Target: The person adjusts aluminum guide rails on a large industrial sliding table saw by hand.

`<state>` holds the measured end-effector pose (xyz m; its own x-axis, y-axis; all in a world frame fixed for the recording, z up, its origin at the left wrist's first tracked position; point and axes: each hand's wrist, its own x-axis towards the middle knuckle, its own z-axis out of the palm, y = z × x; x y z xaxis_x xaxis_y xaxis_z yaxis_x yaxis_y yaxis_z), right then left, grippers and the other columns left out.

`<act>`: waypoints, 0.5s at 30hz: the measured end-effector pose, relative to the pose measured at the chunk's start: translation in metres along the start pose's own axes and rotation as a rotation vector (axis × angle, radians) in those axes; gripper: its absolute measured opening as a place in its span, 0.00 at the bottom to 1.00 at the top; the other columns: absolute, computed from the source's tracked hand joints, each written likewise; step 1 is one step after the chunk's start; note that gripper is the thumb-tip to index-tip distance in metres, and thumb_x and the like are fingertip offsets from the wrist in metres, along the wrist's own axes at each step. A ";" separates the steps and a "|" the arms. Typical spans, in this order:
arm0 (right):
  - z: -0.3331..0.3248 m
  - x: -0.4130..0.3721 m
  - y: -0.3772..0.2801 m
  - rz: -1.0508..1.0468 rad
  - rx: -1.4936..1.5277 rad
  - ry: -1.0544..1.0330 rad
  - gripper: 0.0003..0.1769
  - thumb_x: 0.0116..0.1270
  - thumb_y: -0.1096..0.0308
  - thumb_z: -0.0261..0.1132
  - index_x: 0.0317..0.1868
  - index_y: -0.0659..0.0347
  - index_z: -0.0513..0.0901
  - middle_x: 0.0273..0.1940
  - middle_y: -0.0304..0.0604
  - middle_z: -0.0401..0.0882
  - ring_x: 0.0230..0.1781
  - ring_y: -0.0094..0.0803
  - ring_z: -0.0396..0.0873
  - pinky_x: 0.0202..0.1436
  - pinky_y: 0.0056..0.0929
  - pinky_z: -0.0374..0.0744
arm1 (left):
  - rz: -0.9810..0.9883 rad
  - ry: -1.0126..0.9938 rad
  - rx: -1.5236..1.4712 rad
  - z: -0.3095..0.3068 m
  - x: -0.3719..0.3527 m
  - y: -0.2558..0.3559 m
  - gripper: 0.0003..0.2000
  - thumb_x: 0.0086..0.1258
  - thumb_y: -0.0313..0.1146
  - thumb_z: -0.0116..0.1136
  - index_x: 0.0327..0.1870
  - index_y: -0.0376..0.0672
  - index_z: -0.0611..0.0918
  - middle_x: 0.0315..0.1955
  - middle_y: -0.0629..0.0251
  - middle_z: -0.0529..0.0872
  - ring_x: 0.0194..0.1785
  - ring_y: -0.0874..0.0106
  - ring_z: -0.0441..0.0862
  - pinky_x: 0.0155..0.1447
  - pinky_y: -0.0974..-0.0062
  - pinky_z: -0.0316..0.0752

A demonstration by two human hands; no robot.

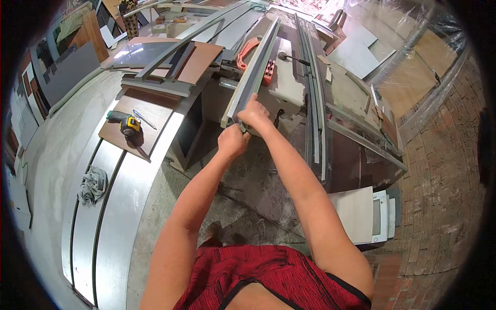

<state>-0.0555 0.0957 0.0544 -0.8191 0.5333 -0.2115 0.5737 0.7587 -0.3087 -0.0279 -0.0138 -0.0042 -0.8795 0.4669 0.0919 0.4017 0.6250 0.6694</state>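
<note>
A long grey strip of board [254, 70] lies along a table saw [287, 82], reaching away from me. My right hand [254, 113] grips the strip's near end from above. Just below it, my left hand [231, 140] is closed around the same near end. Both arms stretch forward over the floor. An orange push handle [247, 50] and a red block [268, 72] sit on the saw beside the strip.
A tape measure [130, 125] and a pen [144, 119] lie on a brown board [150, 108] at left. A grey rag [93, 185] rests on long grey panels [126, 206]. Stacked boards [165, 57] stand behind. More strips [315, 103] and a white panel [356, 213] lie at right.
</note>
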 end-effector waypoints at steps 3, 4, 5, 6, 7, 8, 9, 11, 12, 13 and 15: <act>-0.001 0.002 0.000 0.004 0.013 0.004 0.52 0.54 0.59 0.62 0.70 0.70 0.40 0.55 0.57 0.74 0.56 0.47 0.74 0.58 0.38 0.72 | -0.007 -0.005 0.007 -0.002 0.003 0.004 0.17 0.57 0.42 0.60 0.31 0.33 0.79 0.30 0.45 0.83 0.38 0.50 0.81 0.42 0.56 0.75; -0.002 0.005 0.000 0.005 0.014 0.002 0.52 0.55 0.60 0.62 0.70 0.70 0.40 0.55 0.57 0.74 0.56 0.47 0.74 0.58 0.37 0.72 | -0.012 -0.008 0.013 -0.003 0.003 0.005 0.17 0.57 0.43 0.60 0.31 0.34 0.79 0.30 0.46 0.83 0.38 0.50 0.81 0.42 0.56 0.75; -0.002 0.007 0.000 0.007 0.015 -0.001 0.52 0.55 0.60 0.62 0.70 0.70 0.39 0.55 0.57 0.74 0.56 0.47 0.74 0.58 0.37 0.72 | -0.017 -0.004 0.020 -0.002 0.005 0.004 0.17 0.57 0.44 0.61 0.30 0.34 0.80 0.29 0.46 0.83 0.38 0.50 0.81 0.42 0.56 0.75; -0.002 0.009 -0.001 0.014 0.017 -0.004 0.51 0.55 0.60 0.61 0.70 0.70 0.40 0.55 0.57 0.74 0.56 0.47 0.74 0.58 0.37 0.72 | -0.022 -0.001 0.028 -0.001 0.006 0.003 0.18 0.57 0.45 0.62 0.28 0.35 0.80 0.29 0.47 0.83 0.38 0.51 0.82 0.42 0.56 0.75; -0.002 0.011 -0.001 0.021 0.018 -0.007 0.51 0.55 0.60 0.61 0.70 0.70 0.40 0.55 0.57 0.74 0.56 0.47 0.74 0.58 0.37 0.72 | -0.026 0.003 0.036 -0.001 0.008 0.003 0.18 0.56 0.46 0.63 0.27 0.35 0.81 0.28 0.47 0.83 0.38 0.51 0.82 0.41 0.56 0.75; -0.002 0.014 -0.001 0.027 0.019 -0.011 0.51 0.55 0.60 0.61 0.70 0.70 0.40 0.55 0.57 0.73 0.56 0.47 0.74 0.58 0.37 0.72 | -0.028 -0.003 0.040 -0.001 0.009 0.003 0.19 0.56 0.47 0.63 0.28 0.35 0.81 0.29 0.47 0.83 0.38 0.51 0.82 0.42 0.57 0.75; -0.002 0.015 -0.001 0.024 0.029 -0.006 0.50 0.56 0.60 0.61 0.70 0.70 0.40 0.55 0.58 0.73 0.56 0.47 0.74 0.58 0.38 0.72 | -0.030 -0.009 0.044 -0.004 0.008 0.005 0.19 0.56 0.47 0.63 0.28 0.35 0.81 0.29 0.47 0.83 0.38 0.51 0.82 0.42 0.57 0.75; -0.002 0.019 -0.002 0.017 0.049 0.005 0.50 0.56 0.60 0.61 0.70 0.70 0.41 0.55 0.58 0.73 0.56 0.47 0.74 0.59 0.38 0.72 | -0.044 -0.012 0.053 -0.007 0.010 0.006 0.20 0.55 0.48 0.64 0.29 0.35 0.82 0.29 0.47 0.84 0.38 0.52 0.82 0.42 0.58 0.76; -0.004 0.019 -0.002 0.020 0.053 -0.001 0.50 0.56 0.60 0.61 0.70 0.71 0.41 0.56 0.58 0.73 0.56 0.46 0.74 0.59 0.38 0.72 | -0.057 -0.010 0.057 -0.008 0.011 0.005 0.20 0.55 0.48 0.64 0.29 0.35 0.82 0.29 0.47 0.84 0.38 0.52 0.82 0.42 0.58 0.76; -0.005 0.020 -0.002 0.024 0.057 -0.006 0.50 0.56 0.59 0.61 0.70 0.71 0.41 0.56 0.58 0.73 0.56 0.46 0.74 0.59 0.38 0.71 | -0.069 -0.007 0.060 -0.009 0.012 0.005 0.21 0.54 0.49 0.64 0.30 0.35 0.82 0.29 0.47 0.84 0.38 0.52 0.82 0.42 0.59 0.76; -0.008 0.022 -0.002 0.027 0.070 -0.011 0.50 0.56 0.58 0.61 0.70 0.71 0.42 0.56 0.58 0.73 0.56 0.46 0.74 0.59 0.39 0.71 | -0.074 -0.038 0.065 -0.013 0.013 0.004 0.21 0.54 0.49 0.65 0.31 0.34 0.82 0.30 0.47 0.84 0.38 0.53 0.83 0.42 0.59 0.76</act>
<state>-0.0750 0.1090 0.0575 -0.8037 0.5485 -0.2307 0.5939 0.7159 -0.3671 -0.0409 -0.0130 0.0093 -0.8975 0.4408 0.0150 0.3528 0.6971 0.6241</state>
